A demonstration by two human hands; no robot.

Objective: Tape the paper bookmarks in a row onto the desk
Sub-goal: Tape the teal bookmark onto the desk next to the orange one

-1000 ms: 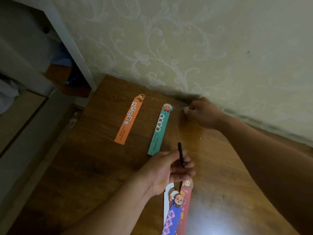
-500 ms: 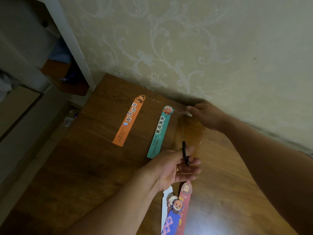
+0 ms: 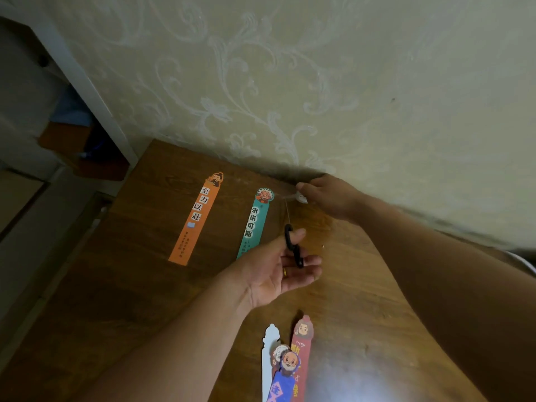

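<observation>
We see the wooden desk (image 3: 130,285) with its far edge set against the patterned wall (image 3: 348,82). Its left edge runs from the far corner down toward the near left, and beyond it the floor drops away. Bare wood lies left of the orange bookmark (image 3: 197,219), and more lies right of the teal bookmark (image 3: 253,224), between it and the right forearm.

Both bookmarks lie flat on the far part of the desk, side by side and apart. Their long axes are roughly parallel and slanted, with the cartoon-head ends pointing far toward the wall and the plain ends toward the near left. The teal one's near end is hidden behind the left hand (image 3: 275,271).

That hand hovers mid-desk holding black-handled scissors (image 3: 291,245), thumb through one loop and fingers loosely extended under the other. The thin blades point far.

The right hand (image 3: 327,195) sits at the far edge by the wall, pinching a small tape roll (image 3: 302,197). A clear tape strip (image 3: 285,193) stretches left from the roll toward the teal bookmark's head end. We cannot tell whether it touches.

At the near edge a stack of loose bookmarks (image 3: 290,369) lies overlapped, heads pointing far.
</observation>
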